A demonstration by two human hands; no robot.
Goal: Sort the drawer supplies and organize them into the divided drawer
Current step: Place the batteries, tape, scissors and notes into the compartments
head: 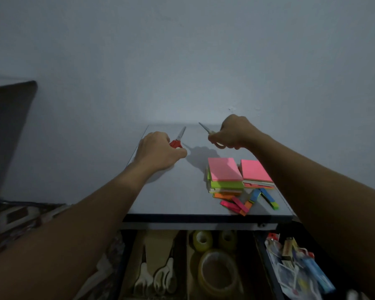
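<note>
Nearest us the drawer (129,252) stands open below the table (171,191). Its left compartment holds white scissors (160,278), the middle one tape rolls (218,271), and the right one packets (294,263). Sticky notes (224,169) are stacked on the table's right side.

At the far end, our left hand (158,151) has its fingers curled round the handles of the red scissors (177,142). Their shut blades point away from us and a little right. Our right hand (232,132) curls round the pale scissors (206,128), whose blades point away and left, so the two tips lean toward each other.

Both pairs lie well apart from the drawer, handles toward us. We judge the scissors compartment sits back and left, so the left hand is nearer, and each pair would travel handles first.
</note>
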